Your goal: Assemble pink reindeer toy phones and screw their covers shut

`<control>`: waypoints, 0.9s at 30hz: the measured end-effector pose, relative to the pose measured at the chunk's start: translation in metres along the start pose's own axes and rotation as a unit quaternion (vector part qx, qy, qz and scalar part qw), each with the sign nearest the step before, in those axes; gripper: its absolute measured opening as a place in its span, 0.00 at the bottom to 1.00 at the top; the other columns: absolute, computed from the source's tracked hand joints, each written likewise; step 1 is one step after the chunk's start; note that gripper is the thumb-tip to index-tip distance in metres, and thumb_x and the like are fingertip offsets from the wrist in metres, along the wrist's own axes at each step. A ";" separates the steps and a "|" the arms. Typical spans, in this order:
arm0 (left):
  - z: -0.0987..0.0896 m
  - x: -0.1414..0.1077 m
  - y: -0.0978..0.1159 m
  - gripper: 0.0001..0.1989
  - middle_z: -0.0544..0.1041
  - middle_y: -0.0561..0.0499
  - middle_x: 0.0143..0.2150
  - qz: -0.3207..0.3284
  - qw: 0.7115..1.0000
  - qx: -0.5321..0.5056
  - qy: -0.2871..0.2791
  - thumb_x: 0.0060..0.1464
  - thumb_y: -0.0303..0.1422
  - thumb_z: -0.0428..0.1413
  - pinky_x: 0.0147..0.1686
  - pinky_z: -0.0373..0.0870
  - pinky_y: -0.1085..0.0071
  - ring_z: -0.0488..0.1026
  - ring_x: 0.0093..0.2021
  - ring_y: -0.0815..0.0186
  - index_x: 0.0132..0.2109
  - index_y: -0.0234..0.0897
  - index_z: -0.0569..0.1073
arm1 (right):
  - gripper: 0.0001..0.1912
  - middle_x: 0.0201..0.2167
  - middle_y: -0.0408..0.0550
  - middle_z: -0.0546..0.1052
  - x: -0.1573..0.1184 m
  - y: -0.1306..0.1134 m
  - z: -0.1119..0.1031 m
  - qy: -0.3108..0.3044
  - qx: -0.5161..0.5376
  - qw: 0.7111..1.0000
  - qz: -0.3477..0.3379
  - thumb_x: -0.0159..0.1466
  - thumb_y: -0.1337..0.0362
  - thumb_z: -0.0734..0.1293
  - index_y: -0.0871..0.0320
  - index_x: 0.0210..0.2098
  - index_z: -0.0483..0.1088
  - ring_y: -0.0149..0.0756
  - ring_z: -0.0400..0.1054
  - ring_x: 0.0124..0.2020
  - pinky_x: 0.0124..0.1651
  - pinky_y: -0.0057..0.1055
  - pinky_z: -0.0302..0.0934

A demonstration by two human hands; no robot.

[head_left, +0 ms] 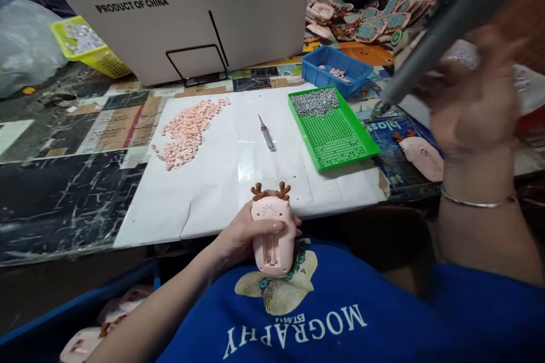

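My left hand [251,229] is closed round a pink plastic toy [272,210] with brown antlers. Its back faces up, showing a cluster of small holes, screw holes and an open battery compartment; my thumb lies across it. Raised at the right, my right hand [472,91] grips a grey electric screwdriver [438,34], tip pointing down and left; both are blurred. Below that hand a second pink toy [422,157] lies on the table. A green tray [340,144] holds a heap of small silver screws [315,102] at its far end.
Small pink parts [185,133] lie spread on the white board [221,181], with a small pointed hand tool [267,135] near the middle. Behind stand a blue bin [327,76], a large carton [183,17] and a yellow basket [108,62]. More toys fill a blue crate [76,315] at lower left.
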State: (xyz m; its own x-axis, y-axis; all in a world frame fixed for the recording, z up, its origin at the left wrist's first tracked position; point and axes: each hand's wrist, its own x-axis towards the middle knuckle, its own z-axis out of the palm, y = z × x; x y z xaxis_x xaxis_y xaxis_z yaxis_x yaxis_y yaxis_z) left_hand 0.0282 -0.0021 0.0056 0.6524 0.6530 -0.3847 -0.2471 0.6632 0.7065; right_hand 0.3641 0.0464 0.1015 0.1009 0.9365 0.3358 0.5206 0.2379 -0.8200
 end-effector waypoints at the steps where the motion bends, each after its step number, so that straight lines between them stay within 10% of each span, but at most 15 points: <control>1: 0.002 0.003 -0.001 0.17 0.85 0.40 0.42 -0.017 1.000 -0.010 -0.019 0.44 0.32 0.71 0.40 0.81 0.66 0.83 0.40 0.57 0.42 0.31 0.80 | 0.32 0.60 0.38 0.75 0.011 0.003 -0.004 0.019 0.071 0.997 -0.009 0.69 0.32 0.52 0.36 0.62 0.69 0.41 0.70 0.63 0.49 0.34 0.70; 5: 0.010 0.016 -0.002 0.23 0.84 0.37 0.45 -0.059 0.996 -0.048 -0.036 0.45 0.35 0.71 0.45 0.81 0.65 0.83 0.41 0.57 0.48 0.30 0.80 | 0.37 0.62 0.38 0.75 0.042 0.008 0.005 -0.026 0.164 0.984 -0.057 0.64 0.43 0.70 0.42 0.69 0.60 0.36 0.66 0.66 0.59 0.28 0.63; 12: 0.032 0.051 0.011 0.19 0.84 0.43 0.38 0.010 0.997 -0.032 0.064 0.45 0.30 0.70 0.39 0.81 0.65 0.83 0.37 0.59 0.44 0.31 0.76 | 0.39 0.56 0.44 0.72 0.077 -0.011 0.063 -0.144 0.161 0.955 -0.204 0.68 0.59 0.56 0.75 0.70 0.38 0.24 0.67 0.55 0.51 0.25 0.59; 17: 0.033 0.068 0.008 0.22 0.83 0.44 0.37 0.017 0.997 -0.029 0.071 0.46 0.31 0.70 0.39 0.81 0.65 0.82 0.36 0.60 0.47 0.33 0.72 | 0.26 0.36 0.34 0.73 0.071 -0.007 0.077 -0.031 0.250 0.947 -0.198 0.57 0.52 0.74 0.48 0.52 0.67 0.33 0.75 0.34 0.38 0.31 0.73; 27: 0.043 0.066 0.008 0.23 0.83 0.47 0.37 0.046 0.994 -0.033 0.098 0.48 0.30 0.69 0.37 0.80 0.68 0.82 0.35 0.62 0.50 0.35 0.72 | 0.21 0.32 0.34 0.74 0.064 0.066 0.055 0.239 0.248 0.930 -0.128 0.53 0.47 0.79 0.38 0.43 0.72 0.32 0.62 0.20 0.23 0.36 0.59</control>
State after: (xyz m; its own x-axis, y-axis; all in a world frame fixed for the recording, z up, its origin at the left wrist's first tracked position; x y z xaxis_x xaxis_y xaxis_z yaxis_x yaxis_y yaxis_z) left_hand 0.1001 0.0308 0.0111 0.4753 0.7657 -0.4334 -0.3494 0.6163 0.7057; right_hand 0.3584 0.1364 0.0434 0.4543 0.6394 0.6203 0.1363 0.6382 -0.7577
